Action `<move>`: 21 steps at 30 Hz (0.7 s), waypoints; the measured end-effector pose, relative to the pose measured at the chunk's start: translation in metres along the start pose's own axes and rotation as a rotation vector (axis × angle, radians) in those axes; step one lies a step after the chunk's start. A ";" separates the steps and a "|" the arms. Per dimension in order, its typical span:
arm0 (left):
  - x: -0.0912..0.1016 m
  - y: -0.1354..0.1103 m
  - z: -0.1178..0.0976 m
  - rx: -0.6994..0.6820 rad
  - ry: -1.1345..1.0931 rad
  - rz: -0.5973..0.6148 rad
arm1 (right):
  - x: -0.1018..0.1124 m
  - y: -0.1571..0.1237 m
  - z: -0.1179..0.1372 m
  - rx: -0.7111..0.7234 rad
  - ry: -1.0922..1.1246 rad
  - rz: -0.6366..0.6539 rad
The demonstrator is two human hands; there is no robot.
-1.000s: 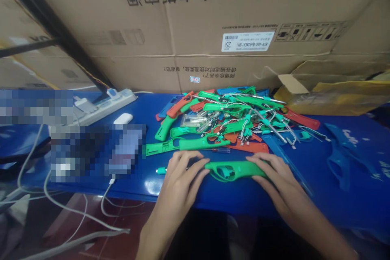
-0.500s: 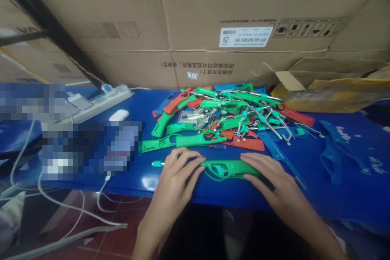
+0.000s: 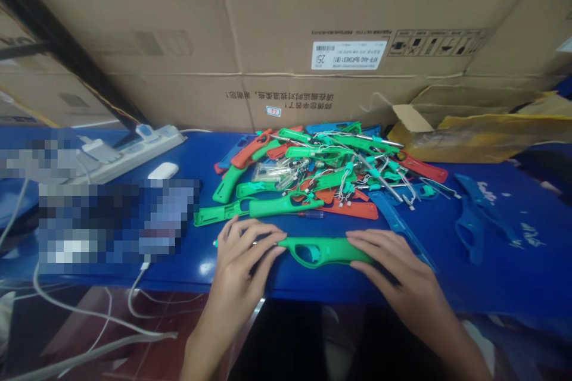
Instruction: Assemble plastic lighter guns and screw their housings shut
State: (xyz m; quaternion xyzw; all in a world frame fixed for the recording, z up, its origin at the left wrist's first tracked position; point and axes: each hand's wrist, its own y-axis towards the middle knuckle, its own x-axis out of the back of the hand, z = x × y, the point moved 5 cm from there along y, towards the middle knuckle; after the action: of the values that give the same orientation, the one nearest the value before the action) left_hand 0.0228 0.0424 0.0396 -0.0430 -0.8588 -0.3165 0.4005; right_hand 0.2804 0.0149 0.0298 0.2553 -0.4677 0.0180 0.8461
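Note:
A green gas lighter (image 3: pixel 333 249) lies level between my hands, just above or on the front of the blue table (image 3: pixel 196 262). My left hand (image 3: pixel 248 253) pinches its nozzle end, where a thin metal tube shows past the fingers. Around the handle's right end my right hand (image 3: pixel 388 259) is closed, thumb below and fingers above. A teal trigger part shows inside the guard loop. Just beyond my hands are a green lighter shell (image 3: pixel 286 205), an orange shell (image 3: pixel 351 209) and a small screwdriver (image 3: pixel 311 214) with a dark, see-through handle.
Behind is a heap of lighter shells, metal tubes and wired parts (image 3: pixel 357 172). Blue shells (image 3: pixel 473 220) lie at the right. A power strip (image 3: pixel 156 146), white case (image 3: pixel 163 171) and cables are at the left. A large cardboard box (image 3: pixel 201 41) stands at the back.
The view has shifted slightly, so the table things sit further left. The lighter has rolled a little in my hands, its two halves now looking closed together. Both hands keep their hold.

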 end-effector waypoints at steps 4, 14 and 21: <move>-0.002 -0.005 0.002 0.027 0.030 0.045 | -0.003 -0.002 0.000 0.024 -0.027 0.040; -0.010 -0.002 0.002 0.017 0.087 0.098 | -0.008 -0.005 0.001 0.060 -0.096 0.054; -0.010 -0.002 -0.001 0.009 0.087 0.095 | -0.008 -0.006 -0.001 0.034 -0.083 0.037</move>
State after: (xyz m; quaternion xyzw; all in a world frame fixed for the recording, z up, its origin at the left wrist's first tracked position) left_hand 0.0296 0.0425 0.0317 -0.0681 -0.8391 -0.2948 0.4520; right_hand 0.2781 0.0118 0.0208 0.2615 -0.5066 0.0312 0.8210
